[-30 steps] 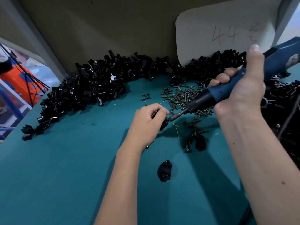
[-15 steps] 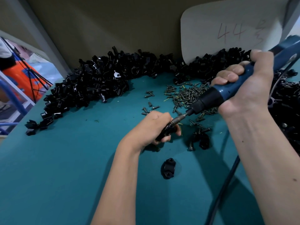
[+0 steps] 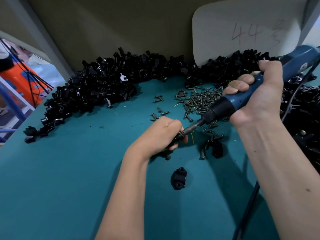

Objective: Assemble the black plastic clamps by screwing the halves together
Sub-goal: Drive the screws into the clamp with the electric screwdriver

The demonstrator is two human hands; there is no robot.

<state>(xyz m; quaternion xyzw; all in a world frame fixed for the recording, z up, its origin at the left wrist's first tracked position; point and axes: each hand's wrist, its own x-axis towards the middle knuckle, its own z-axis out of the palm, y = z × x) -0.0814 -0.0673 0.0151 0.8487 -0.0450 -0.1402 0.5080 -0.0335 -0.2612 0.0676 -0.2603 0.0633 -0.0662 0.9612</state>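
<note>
- Lying nearest, just this side of the left hand [image 3: 161,135]: a lone clamp half [image 3: 178,178] on the teal table [image 3: 69,179], looking small, light, rigid and smooth; probably best pinched by its flat ends beside the screw holes.
- Curling tight round the clamp [image 3: 176,140] being assembled, the left hand hiding most of it; judging from that, bracing against the twist of the driver, since a light slick part would likely spin.
- Meeting the clamp just right of the left hand: the bit of the blue electric screwdriver [image 3: 242,99], slanting down from the right hand [image 3: 258,96], wrapped firmly round the handle.
- Lying right of the left hand: another clamp half [image 3: 217,149] among stray screws.
- Spreading beyond the left hand: the screw pile [image 3: 199,99]; farther back, the heap of clamp halves [image 3: 103,87].
- Compared with half a second ago: scarcely differing, bit and grip matching; compared with a second ago, thumb now folded onto the handle instead of raised.
</note>
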